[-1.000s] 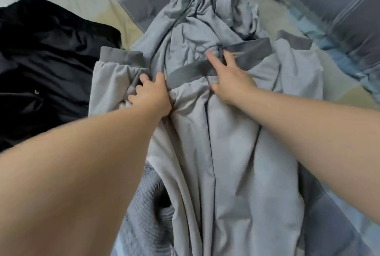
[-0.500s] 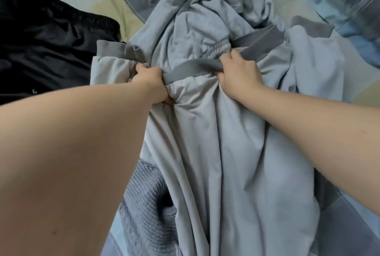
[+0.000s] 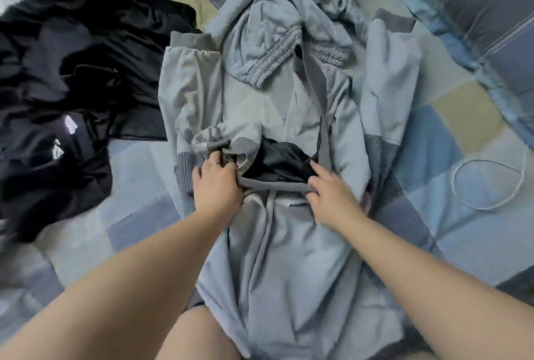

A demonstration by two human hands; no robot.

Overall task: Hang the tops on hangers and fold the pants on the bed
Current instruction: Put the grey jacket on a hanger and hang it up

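- A patchwork quilt (image 3: 138, 174) covers the bed — squares of blue, grey and pale yellow.
- A striped grey-blue pillow (image 3: 476, 4) lies far right.
- Soft, even light.

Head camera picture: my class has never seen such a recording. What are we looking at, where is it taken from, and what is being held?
No machine here: the grips are a person's bare hands. The single picture comes from a camera worn on the head, looking down at a bed's patchwork quilt. The left grip and the right grip both hold the dark ribbed band of a grey garment spread on the quilt. Black clothes lie to its left.
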